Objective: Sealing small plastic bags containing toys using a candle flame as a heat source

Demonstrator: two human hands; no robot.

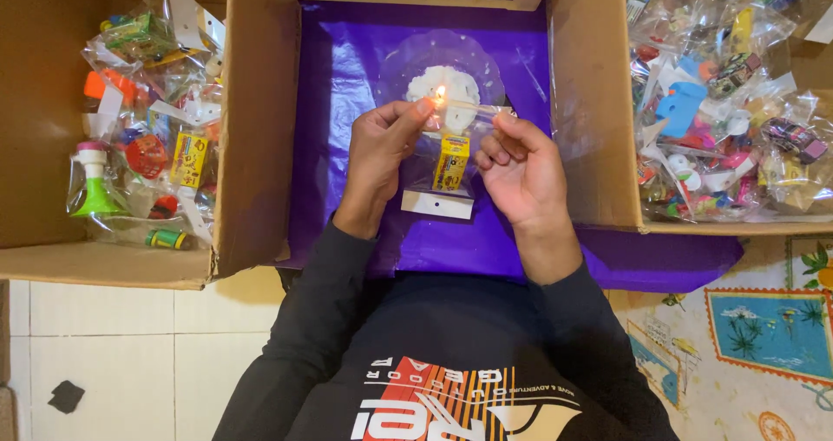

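Clear plastic packet (pixel 451 159) held up between both hands over the purple sheet (pixel 347 77), just in front of a candle flame (pixel 440 92). Inside the packet, a small yellow boxed item (pixel 451 162); at its lower end, a white card header (pixel 437 204) hanging free below the hands.

Left hand (pixel 382 150) at the packet's upper left corner: grip narrow, thumb and forefinger pinched together on the top edge, right beside the flame, remaining fingers curled in. Right hand (pixel 521 168) at the upper right corner: grip likewise narrow, fingertips closed on the same top edge, which runs stretched between the two pinches. Packet therefore between the hands, its top touching both grips, its body hanging below them.

Behind the flame, a white lump of wax (pixel 460 81) sitting on a clear scalloped plastic plate (pixel 399 64) on the purple sheet. Left of the sheet, an open cardboard box (pixel 252 146) with bagged small toys (pixel 147 120); to the right, a second cardboard box (pixel 590 129) piled with more packed toys (pixel 729 103). Pale tiled floor (pixel 113 346) at lower left, a patterned mat (pixel 764 337) at lower right.
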